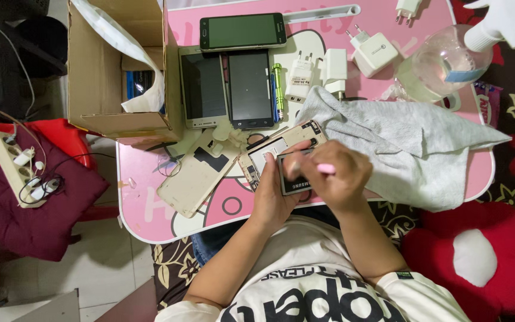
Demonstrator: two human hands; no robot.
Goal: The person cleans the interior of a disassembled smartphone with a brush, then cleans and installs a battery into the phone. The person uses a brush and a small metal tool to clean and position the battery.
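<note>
My left hand [271,200] grips a dark rectangular phone battery [294,180] by its left edge, just above the table's near edge. My right hand [338,179] is curled over the battery's right side and pinches a thin pink tool [326,169] against it. Just behind the battery, an opened gold phone body [276,145] lies face down on the pink table [144,179] with its battery bay bare. Its detached gold back cover [195,177] lies to the left.
A grey cloth [400,143] is spread at the right. Three phones [242,31] [202,88] [250,89], a green screwdriver [277,80], white chargers [374,52] and a clear spray bottle [442,62] sit at the back. At the left are a cardboard box [105,71] and a power strip [14,168].
</note>
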